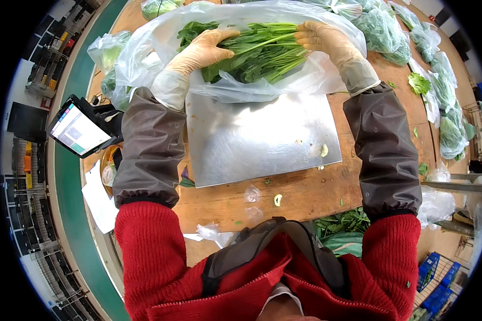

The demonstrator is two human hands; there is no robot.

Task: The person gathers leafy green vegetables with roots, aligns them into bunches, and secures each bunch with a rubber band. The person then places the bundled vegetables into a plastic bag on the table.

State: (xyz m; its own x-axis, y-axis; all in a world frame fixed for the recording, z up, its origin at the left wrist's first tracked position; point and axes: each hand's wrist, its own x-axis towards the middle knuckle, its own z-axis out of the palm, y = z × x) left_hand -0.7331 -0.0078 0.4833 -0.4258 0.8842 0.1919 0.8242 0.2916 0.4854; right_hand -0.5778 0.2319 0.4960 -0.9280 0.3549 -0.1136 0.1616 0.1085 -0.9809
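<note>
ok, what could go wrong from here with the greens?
Leaves could bruise if the left hand presses hard; it's right at the leafy end of the greens.
Stem ends, by the right hand, might snag the thin plastic around them.
Scraps on the metal plate could stick to the plastic.

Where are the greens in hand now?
In the head view, the leafy greens are at top centre, left hand and right hand on them, plastic bag around them, beyond the metal plate.

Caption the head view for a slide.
Gloved left hand and right hand on long-stemmed leafy greens, translucent plastic around them, with a metal plate showing in front.
</note>
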